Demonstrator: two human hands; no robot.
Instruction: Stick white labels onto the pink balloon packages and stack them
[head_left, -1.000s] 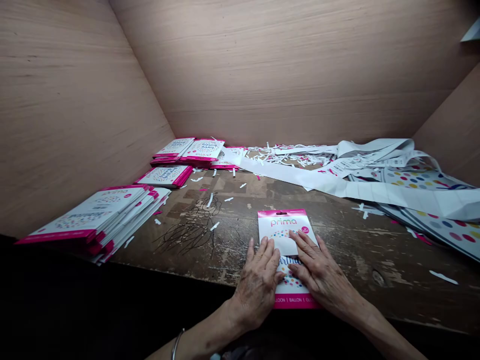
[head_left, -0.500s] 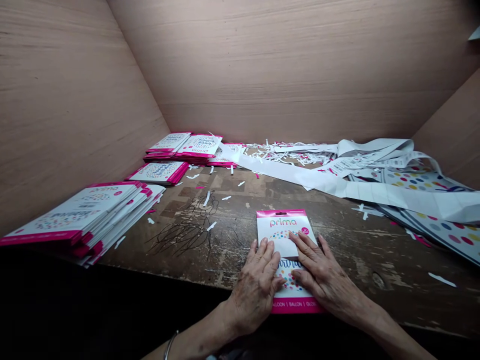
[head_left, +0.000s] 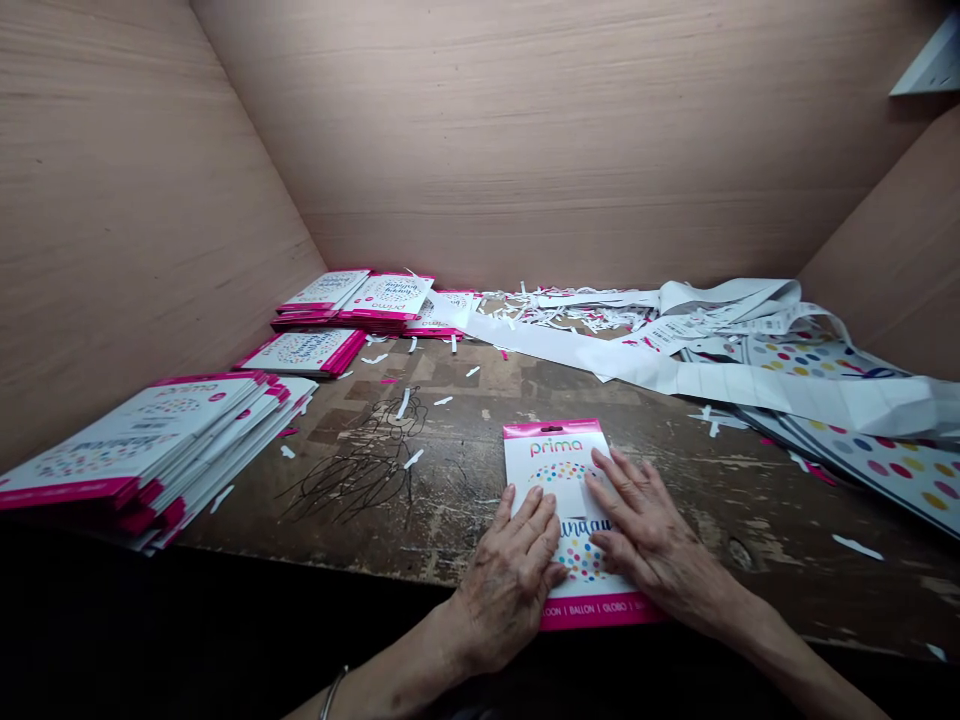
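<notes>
In the head view a white and pink balloon packet (head_left: 556, 470), printed with "prima" and coloured dots, lies flat near the table's front edge. A plain white patch, apparently a label, covers part of its middle print. My left hand (head_left: 510, 565) rests on the packet's left side, fingers stretched out and pointing away from me. On its right side lies my right hand (head_left: 645, 520), fingers spread, palm down. Neither hand grips anything. Parts of the packet's lower print are hidden under both hands.
Stacks of similar packets (head_left: 142, 430) stand along the left panel and back left corner. A long white label strip (head_left: 555, 348) crosses the back towards dotted sheets (head_left: 885, 465) on the right. Paper scraps (head_left: 570, 315) litter the wooden table (head_left: 450, 450).
My right fingers have slid outward to the right on the packet, and my left fingertips have drawn slightly nearer to me. More of its dotted print shows. The view has shifted slightly.
</notes>
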